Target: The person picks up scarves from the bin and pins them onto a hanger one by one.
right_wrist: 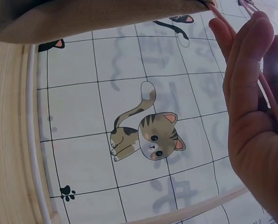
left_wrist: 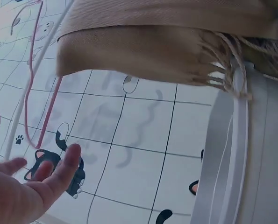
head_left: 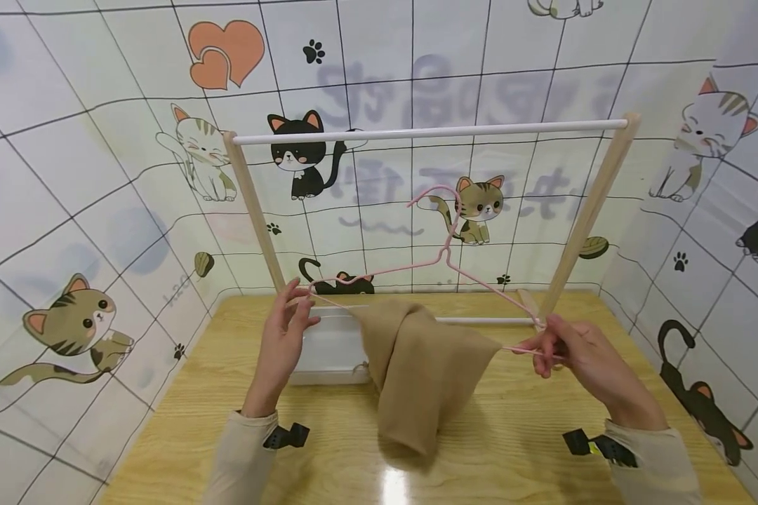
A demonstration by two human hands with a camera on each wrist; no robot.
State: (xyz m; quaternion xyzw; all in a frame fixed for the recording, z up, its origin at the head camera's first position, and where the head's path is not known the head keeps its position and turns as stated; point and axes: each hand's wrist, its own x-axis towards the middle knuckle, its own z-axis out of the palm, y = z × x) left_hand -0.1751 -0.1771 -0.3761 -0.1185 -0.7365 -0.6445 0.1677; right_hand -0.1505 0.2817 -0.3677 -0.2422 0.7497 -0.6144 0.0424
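A pink wire hanger (head_left: 445,252) is held level above the table, below the rack's top rod, with a tan fringed scarf (head_left: 417,365) draped over its bottom wire. My left hand (head_left: 303,303) is at the hanger's left corner, fingers straight and touching the wire. My right hand (head_left: 543,347) pinches the hanger's right corner. In the left wrist view, the left hand (left_wrist: 31,182) lies open below the hanger (left_wrist: 33,79), and the scarf (left_wrist: 167,51) hangs above. In the right wrist view, the hanger (right_wrist: 269,100) runs through the fingers of my right hand (right_wrist: 251,93), under the scarf (right_wrist: 92,16).
A small clothes rack stands at the back of the wooden table (head_left: 512,435): a white rod (head_left: 429,131) on two slanted wooden posts (head_left: 253,203). A clear plastic box (head_left: 328,351) sits behind the scarf. Cat-patterned walls close in on three sides.
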